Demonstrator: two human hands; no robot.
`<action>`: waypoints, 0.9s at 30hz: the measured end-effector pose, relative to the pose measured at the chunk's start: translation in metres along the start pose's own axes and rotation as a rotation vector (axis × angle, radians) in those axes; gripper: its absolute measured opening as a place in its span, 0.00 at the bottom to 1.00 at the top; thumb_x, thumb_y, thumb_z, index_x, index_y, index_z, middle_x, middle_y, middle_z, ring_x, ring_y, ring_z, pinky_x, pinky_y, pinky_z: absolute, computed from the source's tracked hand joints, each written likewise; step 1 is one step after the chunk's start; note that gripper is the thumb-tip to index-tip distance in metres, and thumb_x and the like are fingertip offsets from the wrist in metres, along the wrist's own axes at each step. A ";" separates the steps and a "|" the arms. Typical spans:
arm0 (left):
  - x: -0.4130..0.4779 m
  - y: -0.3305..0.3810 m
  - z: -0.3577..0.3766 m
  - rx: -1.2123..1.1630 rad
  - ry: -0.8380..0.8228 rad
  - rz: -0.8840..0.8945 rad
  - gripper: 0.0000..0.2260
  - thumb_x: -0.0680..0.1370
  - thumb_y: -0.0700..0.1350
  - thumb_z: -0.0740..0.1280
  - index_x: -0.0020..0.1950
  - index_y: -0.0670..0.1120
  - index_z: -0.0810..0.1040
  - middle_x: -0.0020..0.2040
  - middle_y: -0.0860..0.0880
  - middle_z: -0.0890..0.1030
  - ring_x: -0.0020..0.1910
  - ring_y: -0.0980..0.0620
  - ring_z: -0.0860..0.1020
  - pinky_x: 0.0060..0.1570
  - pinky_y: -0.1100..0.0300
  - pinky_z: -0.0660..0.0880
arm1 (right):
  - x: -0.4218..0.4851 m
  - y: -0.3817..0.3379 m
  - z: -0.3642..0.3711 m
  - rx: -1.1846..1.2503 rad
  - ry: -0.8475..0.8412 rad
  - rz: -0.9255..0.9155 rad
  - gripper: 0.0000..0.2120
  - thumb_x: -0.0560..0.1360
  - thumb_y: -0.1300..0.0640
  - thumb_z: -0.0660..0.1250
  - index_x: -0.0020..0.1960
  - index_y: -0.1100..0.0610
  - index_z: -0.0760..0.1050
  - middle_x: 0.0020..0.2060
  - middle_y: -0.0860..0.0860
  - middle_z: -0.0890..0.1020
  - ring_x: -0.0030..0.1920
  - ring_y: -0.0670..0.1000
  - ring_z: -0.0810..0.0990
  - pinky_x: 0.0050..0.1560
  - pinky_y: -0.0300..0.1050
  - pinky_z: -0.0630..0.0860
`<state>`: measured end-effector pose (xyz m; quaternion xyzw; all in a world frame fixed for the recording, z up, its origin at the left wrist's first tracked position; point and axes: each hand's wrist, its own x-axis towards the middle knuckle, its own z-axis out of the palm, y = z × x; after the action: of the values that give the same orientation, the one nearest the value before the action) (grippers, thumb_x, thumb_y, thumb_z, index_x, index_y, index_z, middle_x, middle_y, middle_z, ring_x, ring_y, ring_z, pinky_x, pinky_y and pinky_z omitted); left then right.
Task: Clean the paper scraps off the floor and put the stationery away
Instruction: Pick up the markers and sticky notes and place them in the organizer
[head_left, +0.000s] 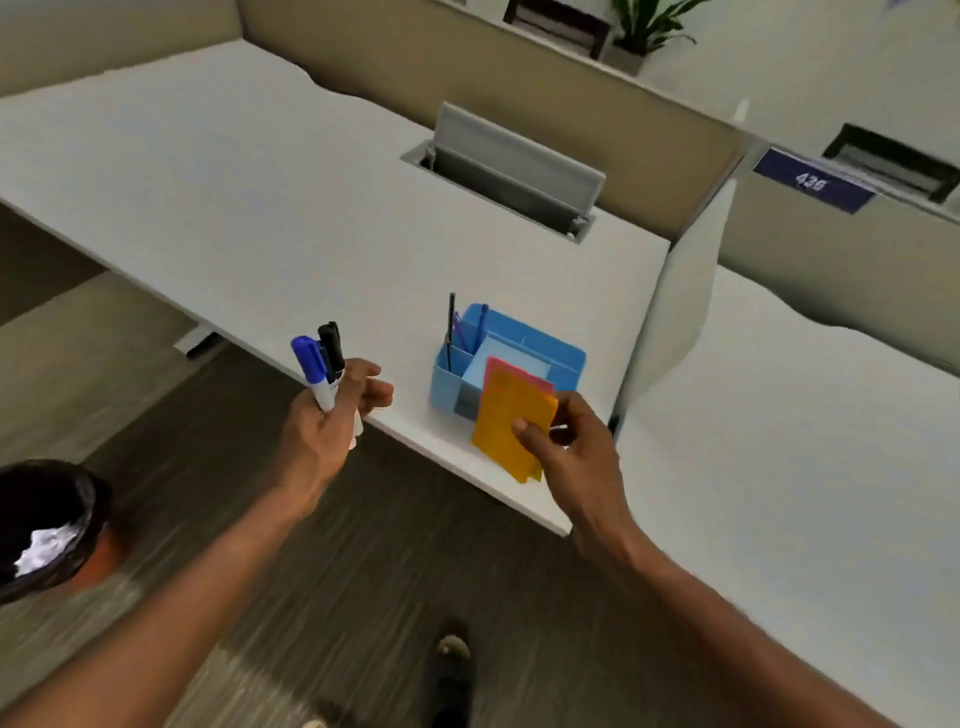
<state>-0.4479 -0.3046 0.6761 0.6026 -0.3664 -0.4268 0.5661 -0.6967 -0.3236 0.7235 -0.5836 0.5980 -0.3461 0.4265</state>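
Office cubicle, white desk w/ beige partitions, wood-look floor below. Head view, the only 1 I had: a blue organiser sat near the desk's front edge, w/ pens upright in its small left slot and a pale pad in the big slot. L hand was curled round a bunch of markers, caps up, 1 blue and 1 black at least; index and thumb hung looser, off to the side. R hand pinched a stack of sticky notes, thumb on the orange top sheet, other fingers behind, pink edge showing. Stack's long axis ran from the fingers up-left, its far end overlapping the organiser's near corner; touching or not, couldn't tell. So R hand was nearer, organiser just beyond its fingertips; L hand sat well apart, to the left. My guess: notes go in 1st, big slot, then markers. Bin at lower left held white paper scraps.
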 end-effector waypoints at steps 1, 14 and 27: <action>0.003 0.008 0.014 -0.002 -0.002 -0.003 0.12 0.79 0.65 0.62 0.52 0.62 0.81 0.49 0.53 0.87 0.53 0.54 0.86 0.62 0.46 0.77 | 0.009 -0.001 -0.015 0.058 0.074 0.007 0.15 0.76 0.46 0.70 0.60 0.46 0.71 0.56 0.47 0.79 0.54 0.48 0.80 0.53 0.47 0.81; 0.048 0.064 0.132 -0.010 -0.124 0.090 0.14 0.79 0.63 0.61 0.56 0.57 0.80 0.48 0.52 0.87 0.53 0.54 0.85 0.48 0.64 0.80 | 0.093 0.050 -0.035 -0.164 0.295 0.034 0.10 0.75 0.52 0.68 0.50 0.49 0.67 0.45 0.48 0.78 0.44 0.51 0.80 0.35 0.43 0.75; 0.142 0.085 0.137 0.267 -0.533 0.114 0.16 0.84 0.53 0.58 0.64 0.47 0.78 0.55 0.45 0.85 0.53 0.51 0.85 0.49 0.61 0.81 | 0.151 -0.032 -0.040 -0.063 0.118 -0.220 0.21 0.74 0.43 0.72 0.64 0.48 0.72 0.59 0.46 0.80 0.54 0.45 0.81 0.49 0.38 0.80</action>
<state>-0.5194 -0.4936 0.7470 0.5168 -0.5882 -0.4854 0.3890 -0.7137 -0.4794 0.7525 -0.6373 0.5651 -0.4057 0.3317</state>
